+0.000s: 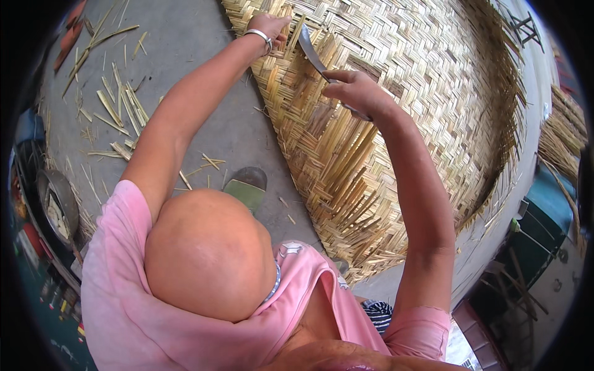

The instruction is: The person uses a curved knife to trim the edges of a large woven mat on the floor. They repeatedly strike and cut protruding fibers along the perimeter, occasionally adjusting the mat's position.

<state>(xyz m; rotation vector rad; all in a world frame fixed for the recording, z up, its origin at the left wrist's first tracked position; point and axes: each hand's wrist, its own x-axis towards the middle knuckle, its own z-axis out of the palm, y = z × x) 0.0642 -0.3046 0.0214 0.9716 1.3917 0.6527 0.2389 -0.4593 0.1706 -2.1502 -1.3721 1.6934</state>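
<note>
Woven mat of pale split strips, spread on a grey floor, lies ahead of the body and mostly to the right. Its near left edge is run on a slant, from beside the left hand down toward the shoe, and rough strip ends are left sticking out of the weave beside that edge.

The left hand is placed right at this edge, far out at the upper end, with its fingers drawn together at the strips; whether one is pinched cannot be told. By the right hand, farther in over the mat and nearer the body, a curved knife is held by its handle. The blade's long axis is angled forward and left — its tip is pointed toward the left hand, near it but apart. Left of the mat, loose strips are scattered across the floor.
</note>
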